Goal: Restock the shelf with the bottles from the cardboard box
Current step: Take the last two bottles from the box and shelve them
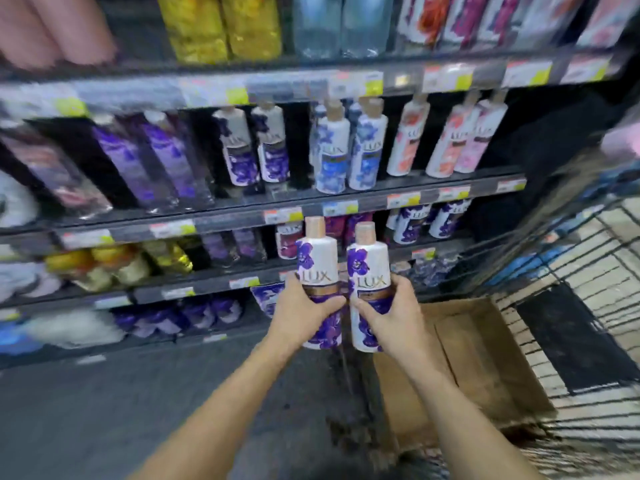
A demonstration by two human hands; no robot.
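The single wide-angle camera on my head looks forward and down, close to the dark tiered store shelf (311, 202), with my hands (346, 306) near centre.

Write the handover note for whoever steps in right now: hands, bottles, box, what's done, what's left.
Left hand: gripping one purple-flower bottle, upright.
Right hand: gripping a second matching bottle, upright, beside the first.
Both are raised in front of the shelves, not yet placed.
Cardboard box: open, low to the right, in the wire cart; no bottles visible inside.
Matching purple bottles on shelf: two in the middle row, dark gap to their right.
Left: set both bottles with those, probably.
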